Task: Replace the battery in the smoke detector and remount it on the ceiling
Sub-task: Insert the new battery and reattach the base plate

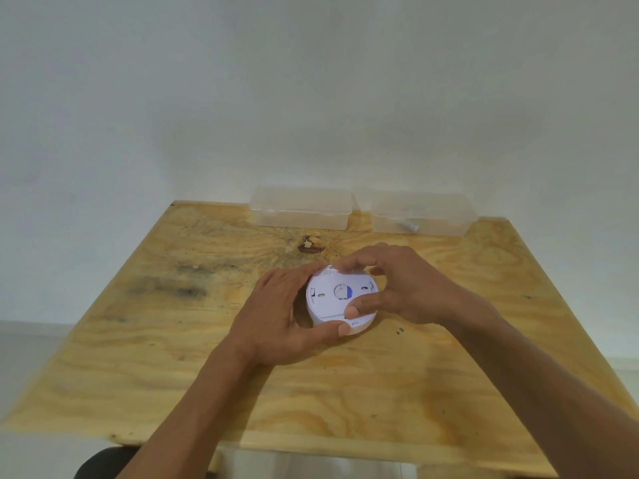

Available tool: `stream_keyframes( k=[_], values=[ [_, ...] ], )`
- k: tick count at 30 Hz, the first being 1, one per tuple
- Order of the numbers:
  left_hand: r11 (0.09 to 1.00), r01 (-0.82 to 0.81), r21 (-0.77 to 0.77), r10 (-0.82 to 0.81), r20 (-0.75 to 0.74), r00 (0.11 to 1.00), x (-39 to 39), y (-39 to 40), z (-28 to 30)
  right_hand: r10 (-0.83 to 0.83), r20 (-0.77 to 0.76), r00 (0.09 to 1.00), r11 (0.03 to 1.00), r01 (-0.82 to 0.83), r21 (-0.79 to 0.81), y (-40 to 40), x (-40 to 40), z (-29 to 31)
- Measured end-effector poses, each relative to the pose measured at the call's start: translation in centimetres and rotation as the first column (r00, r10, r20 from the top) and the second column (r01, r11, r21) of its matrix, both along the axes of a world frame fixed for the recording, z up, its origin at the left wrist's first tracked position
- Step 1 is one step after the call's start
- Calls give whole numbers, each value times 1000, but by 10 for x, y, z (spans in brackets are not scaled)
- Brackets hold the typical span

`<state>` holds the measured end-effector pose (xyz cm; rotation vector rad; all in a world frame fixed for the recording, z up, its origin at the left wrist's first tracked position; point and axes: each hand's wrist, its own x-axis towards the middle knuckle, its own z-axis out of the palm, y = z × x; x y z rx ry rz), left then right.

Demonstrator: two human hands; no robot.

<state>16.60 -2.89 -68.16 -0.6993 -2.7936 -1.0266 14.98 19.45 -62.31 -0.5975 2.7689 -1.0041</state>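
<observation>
While the smoke detector (340, 300) sits back-side up on the plywood table (173, 340), your left hand (276, 316) grips its left edge and your right hand (397, 288) pinches its right rim.

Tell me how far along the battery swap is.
Done: round white smoke detector is off the ceiling, back side up on the plywood table. In hand: left hand and right hand grip its rim. Left: battery swap unconfirmed, remounting.
</observation>
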Motion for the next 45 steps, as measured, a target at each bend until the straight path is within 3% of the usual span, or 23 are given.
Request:
stream_keyframes(
  k=[17,29,45],
  values=[
    [1000,3,-6,-3,-4,1000,-2,3,0,-19,-43,999,1000,19,-3,5,-1,-8],
    [1000,-7,23,6,11,1000,-2,6,1,163,-84,983,966,-141,216,1,-1,-1],
    [1000,25,0,-25,26,999,-7,4,2,230,-36,972,938,-212,273,-5,1,7]
  ],
)
